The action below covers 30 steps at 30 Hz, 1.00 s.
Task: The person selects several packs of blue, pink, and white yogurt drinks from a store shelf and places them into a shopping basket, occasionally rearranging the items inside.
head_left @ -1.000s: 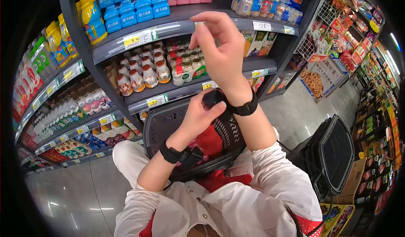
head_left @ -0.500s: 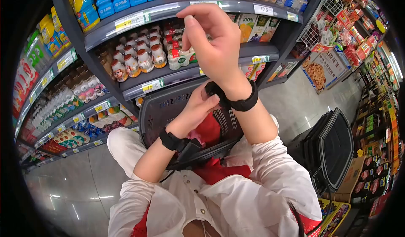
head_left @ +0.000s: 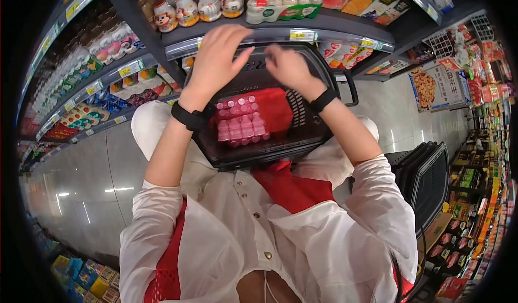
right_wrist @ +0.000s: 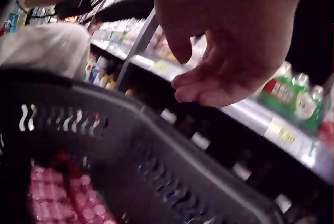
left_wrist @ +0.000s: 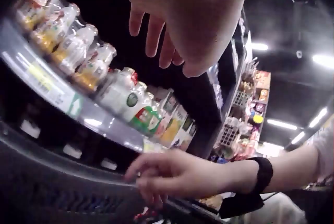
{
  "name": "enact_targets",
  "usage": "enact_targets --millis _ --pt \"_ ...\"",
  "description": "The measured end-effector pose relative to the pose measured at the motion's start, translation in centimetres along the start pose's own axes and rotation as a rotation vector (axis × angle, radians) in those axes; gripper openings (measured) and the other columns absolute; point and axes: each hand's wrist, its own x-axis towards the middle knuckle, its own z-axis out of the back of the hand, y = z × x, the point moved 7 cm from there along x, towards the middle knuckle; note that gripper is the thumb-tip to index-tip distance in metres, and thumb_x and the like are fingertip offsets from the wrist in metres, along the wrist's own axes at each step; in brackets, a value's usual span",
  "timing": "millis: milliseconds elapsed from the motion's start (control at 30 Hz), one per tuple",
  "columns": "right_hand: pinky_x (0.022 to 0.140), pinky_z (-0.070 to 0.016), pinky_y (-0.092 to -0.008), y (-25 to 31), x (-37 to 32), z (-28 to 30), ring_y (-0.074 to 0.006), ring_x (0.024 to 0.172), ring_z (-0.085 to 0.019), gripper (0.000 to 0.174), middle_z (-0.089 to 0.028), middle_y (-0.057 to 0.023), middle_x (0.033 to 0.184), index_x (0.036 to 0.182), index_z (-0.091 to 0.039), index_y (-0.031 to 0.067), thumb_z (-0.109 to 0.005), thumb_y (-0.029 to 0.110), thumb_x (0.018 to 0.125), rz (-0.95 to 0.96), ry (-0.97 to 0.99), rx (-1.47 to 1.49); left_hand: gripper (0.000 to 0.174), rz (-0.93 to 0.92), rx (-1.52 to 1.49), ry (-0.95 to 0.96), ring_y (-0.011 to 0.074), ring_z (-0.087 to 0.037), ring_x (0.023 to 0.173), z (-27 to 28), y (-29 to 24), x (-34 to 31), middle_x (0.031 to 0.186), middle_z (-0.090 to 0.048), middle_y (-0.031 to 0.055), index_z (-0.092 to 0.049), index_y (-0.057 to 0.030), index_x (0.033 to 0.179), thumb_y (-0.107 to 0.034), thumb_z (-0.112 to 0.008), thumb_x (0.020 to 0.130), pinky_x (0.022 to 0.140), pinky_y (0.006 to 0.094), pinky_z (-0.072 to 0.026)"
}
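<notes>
My left hand (head_left: 216, 60) is over the far left part of a black shopping basket (head_left: 253, 160), fingers extended and holding nothing. To its right, my right hand (head_left: 291, 68) hovers over the basket's far side, its fingers loosely bent with nothing between them. The left wrist view has the left hand (left_wrist: 188, 20) up close, with the right hand below it. Inside the basket lie packs of small pink bottles (head_left: 243, 127) beside a red item (head_left: 278, 109). A black band (head_left: 186, 117) circles the left wrist, another (head_left: 324, 100) the right.
Shelves ahead carry orange-and-white bottles (head_left: 209, 3), a green-wrapped bottle pack (head_left: 283, 12) and juice cartons (head_left: 367, 3). Stacked black baskets (head_left: 426, 179) stand on the floor at right. A peanut poster (head_left: 440, 87) is farther back.
My left hand has left the right wrist and moved up and left. The raised right hand has come down over the basket. The head view has tilted downward, showing more of the basket's contents.
</notes>
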Motion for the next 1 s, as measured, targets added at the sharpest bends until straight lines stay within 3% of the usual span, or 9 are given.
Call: enact_targets --millis 100,233,333,367,467,567,667,867,1000 --pt "0.072 -0.0537 -0.0477 -1.5 -2.9 -9.1 -0.0374 0.077 -0.066 0.020 -0.066 -0.0195 0.081 0.091 -0.061 0.0055 -0.060 0.023 0.082 0.054 0.322 -0.065 0.030 -0.019 -0.002 0.082 0.0285 -0.055 0.110 -2.1 1.7 -2.2 0.112 -0.061 0.0083 -0.061 -0.0075 0.109 -0.015 -0.068 0.080 0.095 0.0398 -0.0421" --pt "0.088 -0.0490 -0.0480 -1.2 -7.2 -18.5 -0.0369 0.111 -0.056 0.045 -0.053 -0.0205 0.123 0.117 -0.055 0.0008 -0.063 0.028 0.083 0.072 0.844 -0.154 0.028 0.034 -0.043 0.126 0.0281 -0.056 0.108 -4.2 4.9 -5.2 0.109 -0.061 0.0079 -0.062 -0.0081 0.106 -0.014 -0.069 0.079 0.094 0.0400 -0.0431" --pt "0.088 -0.0481 -0.0508 -3.1 -10.7 -27.3 -0.0365 0.116 -0.051 0.061 -0.053 -0.0198 0.124 0.126 -0.049 0.0023 -0.068 0.035 0.078 0.096 0.977 -0.213 0.024 0.150 -0.105 0.152 0.0285 -0.057 0.103 -5.5 7.8 -7.2 0.106 -0.062 0.0078 -0.063 -0.0078 0.102 -0.012 -0.068 0.080 0.090 0.0393 -0.0449" --pt "0.090 -0.0463 -0.0532 -3.1 -12.1 -29.0 -0.0372 0.117 -0.049 0.068 -0.051 -0.0200 0.125 0.132 -0.045 0.0024 -0.067 0.037 0.077 0.164 0.889 -0.314 0.023 0.167 -0.128 0.159 0.0285 -0.058 0.102 -5.6 8.3 -7.2 0.105 -0.062 0.0076 -0.062 -0.0075 0.102 -0.012 -0.068 0.080 0.089 0.0394 -0.0452" --pt "0.091 -0.0434 -0.0549 -2.5 -15.1 -32.6 -0.0374 0.117 -0.048 0.076 -0.049 -0.0200 0.127 0.137 -0.038 0.0018 -0.067 0.037 0.076 0.202 1.077 -0.326 0.022 0.168 -0.204 0.143 0.0284 -0.059 0.097 -5.6 8.4 -5.6 0.101 -0.063 0.0074 -0.062 -0.0070 0.100 -0.010 -0.067 0.079 0.086 0.0390 -0.0464" --pt "0.092 -0.0409 -0.0544 -1.8 -16.1 -34.6 -0.0368 0.115 -0.049 0.080 -0.048 -0.0195 0.126 0.139 -0.037 0.0037 -0.068 0.037 0.073 0.222 0.981 -0.427 0.022 0.177 -0.212 0.124 0.0271 -0.059 0.097 -5.9 8.5 -4.9 0.101 -0.063 0.0068 -0.062 -0.0075 0.100 -0.012 -0.067 0.079 0.086 0.0380 -0.0467" --pt "0.096 -0.0372 -0.0611 -2.6 -16.0 -35.5 -0.0389 0.127 -0.042 0.085 -0.038 -0.0221 0.141 0.145 -0.028 0.0041 -0.068 0.033 0.076 0.024 0.982 -0.226 0.021 0.159 -0.213 0.140 0.0248 -0.059 0.097 -6.4 8.4 -4.7 0.101 -0.062 0.0055 -0.063 -0.0084 0.100 -0.015 -0.066 0.080 0.088 0.0368 -0.0463" --pt "0.101 -0.0346 -0.0607 -1.1 -13.9 -32.7 -0.0416 0.128 -0.041 0.083 -0.040 -0.0248 0.141 0.145 -0.028 0.0029 -0.066 0.034 0.078 0.208 1.165 -0.196 0.024 0.218 -0.220 0.167 0.0302 -0.058 0.099 -6.3 9.0 -5.0 0.103 -0.063 0.0094 -0.063 -0.0073 0.103 -0.011 -0.066 0.079 0.087 0.0405 -0.0464" --pt "0.108 -0.0312 -0.0508 0.5 -9.8 -24.6 -0.0411 0.127 -0.043 0.092 -0.041 -0.0235 0.142 0.132 -0.047 0.0011 -0.079 0.044 0.056 0.331 1.068 -0.368 0.022 0.233 -0.242 0.088 0.0310 -0.060 0.096 -5.6 8.7 -4.9 0.101 -0.065 0.0103 -0.064 -0.0070 0.102 -0.009 -0.067 0.080 0.086 0.0411 -0.0468"
